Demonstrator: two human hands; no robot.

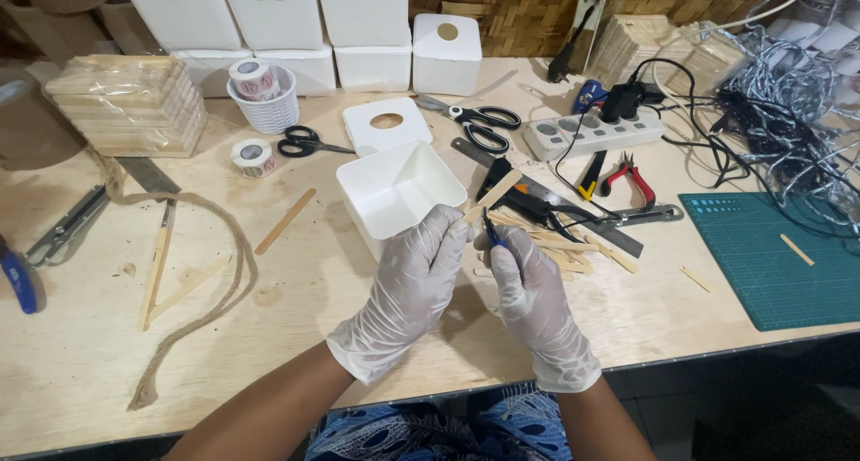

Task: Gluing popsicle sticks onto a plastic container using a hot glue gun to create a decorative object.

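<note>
Just in front of the open white box (400,192), the gloved left hand (414,286) pinches a craft stick (492,196) steady (angled upward) while the right hand (528,292) grips a blue-handled cutter (492,232) against it.

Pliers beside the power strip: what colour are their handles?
Red handles on the pliers, right of the black-and-yellow tool; clearest in the head view.

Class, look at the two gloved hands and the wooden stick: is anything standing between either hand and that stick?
Nothing visible. The left hand already pinches the wooden stick at its lower end, and the right hand brings a small blue-handled tool right up beside it.
</note>
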